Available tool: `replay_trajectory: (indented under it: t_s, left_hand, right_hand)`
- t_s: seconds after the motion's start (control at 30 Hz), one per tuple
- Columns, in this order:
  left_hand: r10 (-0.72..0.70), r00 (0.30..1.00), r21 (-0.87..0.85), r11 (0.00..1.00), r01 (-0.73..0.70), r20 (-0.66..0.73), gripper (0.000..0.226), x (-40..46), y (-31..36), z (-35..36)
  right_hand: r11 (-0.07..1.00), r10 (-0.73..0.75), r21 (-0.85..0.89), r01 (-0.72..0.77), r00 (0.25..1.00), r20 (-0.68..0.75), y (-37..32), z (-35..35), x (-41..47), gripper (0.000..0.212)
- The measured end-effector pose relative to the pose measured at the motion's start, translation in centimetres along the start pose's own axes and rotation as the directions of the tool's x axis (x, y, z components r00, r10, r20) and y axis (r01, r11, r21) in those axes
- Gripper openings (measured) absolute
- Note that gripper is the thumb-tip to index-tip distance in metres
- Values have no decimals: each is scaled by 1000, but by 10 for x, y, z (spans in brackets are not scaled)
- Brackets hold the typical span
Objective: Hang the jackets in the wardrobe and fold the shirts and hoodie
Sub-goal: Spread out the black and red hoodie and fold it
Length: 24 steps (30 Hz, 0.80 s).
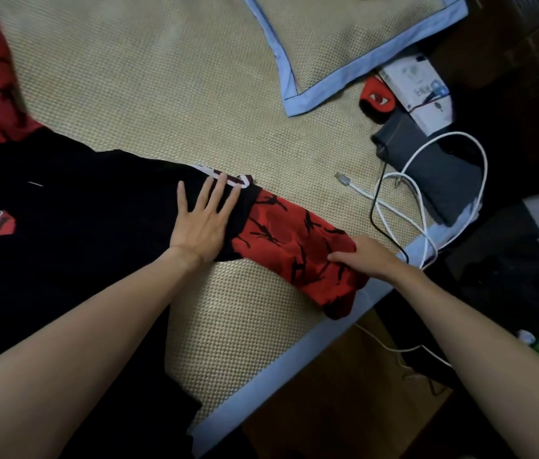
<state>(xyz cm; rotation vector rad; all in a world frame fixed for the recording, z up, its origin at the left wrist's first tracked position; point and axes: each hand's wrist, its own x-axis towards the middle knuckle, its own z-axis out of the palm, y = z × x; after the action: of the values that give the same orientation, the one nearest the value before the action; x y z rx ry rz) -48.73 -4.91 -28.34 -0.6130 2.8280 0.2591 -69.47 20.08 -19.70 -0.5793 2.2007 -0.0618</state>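
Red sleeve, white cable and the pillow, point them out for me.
red sleeve (294,246): head view, mid-sleeve on the patterned cloth.
white cable (480,154): head view, top of its loop.
pillow (327,84): head view, blue border.

The shirt (79,207) lay spread on the mat (149,104), mostly left of the left hand (203,218), which rested flat on it just below the collar (228,178). The sleeve (298,250) stretched from that hand to the right hand (366,256), which lay on the sleeve's end near the mat's edge. Beyond both hands lay the pillow (351,41). Beyond the right hand were the cables (420,207), partly over a pouch (434,170), with a box (417,91) farther off.
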Motion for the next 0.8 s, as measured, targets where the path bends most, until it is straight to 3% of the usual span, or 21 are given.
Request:
replay_trajectory:
  t_s: [0.07,0.13,0.2,0.33,0.43,0.57,0.67,0.8]
  left_hand:
    - [4,999,-34,999,-3,39,81,3,1,2]
    - [1,997,-54,999,3,72,81,3,-1,2]
    - [4,996,-76,997,3,88,81,3,-1,0]
    - [-15,997,-138,990,26,77,74,3,1,-2]
    - [-25,998,-141,989,32,51,74,3,2,3]
    - [-30,998,-68,997,33,51,91,4,2,8]
    - [-31,998,-44,998,33,53,92,4,2,10]
    - [-27,998,-30,999,28,55,91,4,2,11]
  right_hand:
    - [997,71,29,-72,997,39,13,-2,3,32]
    - [915,174,339,-219,972,157,22,-6,-2,40]
    - [749,181,599,-283,957,226,31,-9,-7,71]
    - [523,67,812,-261,962,266,19,-10,-19,45]
    - [572,85,755,-320,939,334,20,-11,-25,45]
    - [792,189,484,-371,904,384,41,-16,-25,39]
    - [893,295,260,-368,913,281,60,-19,-22,41]
    - [927,344,114,-357,931,120,66,-21,-21,59]
